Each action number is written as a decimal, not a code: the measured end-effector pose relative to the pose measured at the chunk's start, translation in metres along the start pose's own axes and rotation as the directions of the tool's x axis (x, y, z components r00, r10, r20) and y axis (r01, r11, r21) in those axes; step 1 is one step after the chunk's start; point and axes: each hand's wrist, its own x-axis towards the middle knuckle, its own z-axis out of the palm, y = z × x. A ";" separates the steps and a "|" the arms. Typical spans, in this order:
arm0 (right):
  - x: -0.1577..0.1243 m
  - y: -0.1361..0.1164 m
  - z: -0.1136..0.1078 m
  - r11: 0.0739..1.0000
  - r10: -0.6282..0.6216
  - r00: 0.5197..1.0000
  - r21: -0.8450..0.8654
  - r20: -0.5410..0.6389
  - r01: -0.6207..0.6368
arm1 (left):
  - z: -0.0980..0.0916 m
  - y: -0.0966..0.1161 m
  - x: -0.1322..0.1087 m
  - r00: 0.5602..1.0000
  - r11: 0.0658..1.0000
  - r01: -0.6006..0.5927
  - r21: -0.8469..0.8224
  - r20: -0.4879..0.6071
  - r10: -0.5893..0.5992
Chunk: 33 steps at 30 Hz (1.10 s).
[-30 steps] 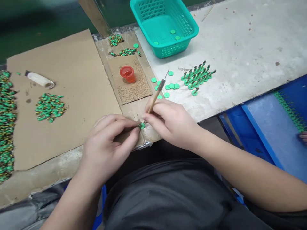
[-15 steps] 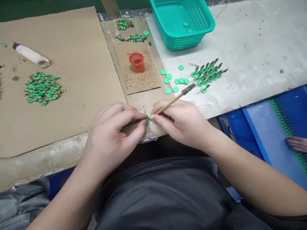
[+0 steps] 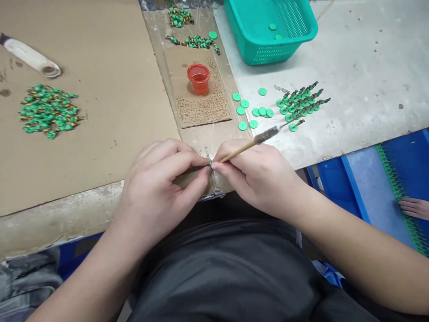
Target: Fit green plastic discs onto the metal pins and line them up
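Observation:
My left hand (image 3: 161,183) is closed in a pinch on a tiny green piece (image 3: 211,163) at the table's front edge. Most of this piece is hidden by the fingertips. Against its other side, my right hand (image 3: 261,174) has thumb and forefinger pressed together. The right hand also holds a thin wooden-handled tool (image 3: 238,150), whose dark wrapped end and pale tip point up and to the right. Beyond that hand lie loose green button-like discs (image 3: 262,112). Rows of green discs with upright dark stems (image 3: 301,103) stand right of them.
A red cup (image 3: 199,79) of liquid stands on a speckled cardboard piece (image 3: 204,117). Behind are a teal basket (image 3: 268,56) and small green-and-black piles (image 3: 180,17). A larger green pile (image 3: 50,109) and a white roll (image 3: 30,54) lie left. Another person's hand (image 3: 414,208) is at far right.
The camera view has shifted slightly. Less of the small green piece shows between my fingertips, and the tool in my right hand has turned a little. Both hands keep their pinch.

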 end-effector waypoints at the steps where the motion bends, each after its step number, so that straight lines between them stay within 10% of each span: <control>1: 0.000 -0.001 0.001 1.000 -0.003 1.000 -0.005 0.003 0.003 | 0.000 0.000 0.000 1.000 1.000 0.002 -0.007 -0.003 -0.002; 14: -0.004 0.007 0.010 0.994 -0.081 0.997 -0.067 0.000 0.081 | -0.002 0.000 0.000 1.000 1.000 0.012 -0.025 -0.016 -0.012; 21: -0.005 0.007 0.012 0.998 0.032 0.995 0.065 -0.098 -0.025 | -0.007 0.006 0.004 1.000 0.989 0.028 -0.142 0.002 -0.028; 27: -0.024 0.002 0.006 0.928 0.303 0.896 0.313 -0.325 -0.200 | -0.022 0.018 0.003 0.983 0.943 0.161 -0.291 -0.034 -0.179; 33: -0.028 0.006 0.006 0.971 0.205 0.915 0.192 -0.347 -0.144 | -0.044 0.039 0.000 0.980 0.894 0.161 -0.417 -0.036 -0.193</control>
